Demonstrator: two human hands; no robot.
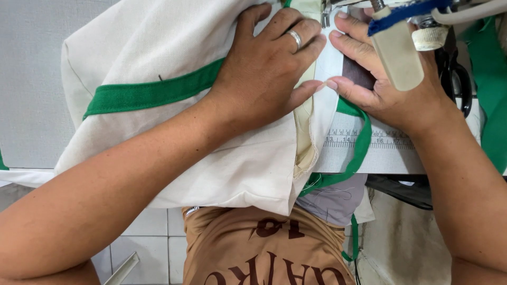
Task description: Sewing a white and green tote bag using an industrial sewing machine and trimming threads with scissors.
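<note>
My left hand, with a ring on one finger, lies flat and presses down on a cream canvas bag that carries a green webbing strap. My right hand presses the bag's white edge with its fingertips, close to the presser foot of a sewing machine at the top. The two thumbs nearly meet over the fabric edge. Part of my right hand is hidden behind a cream lever of the machine.
A ruler strip runs along the white machine table's front edge. More green webbing hangs at the right, next to black scissors. A grey table surface lies to the left. Below are my tan shirt and tiled floor.
</note>
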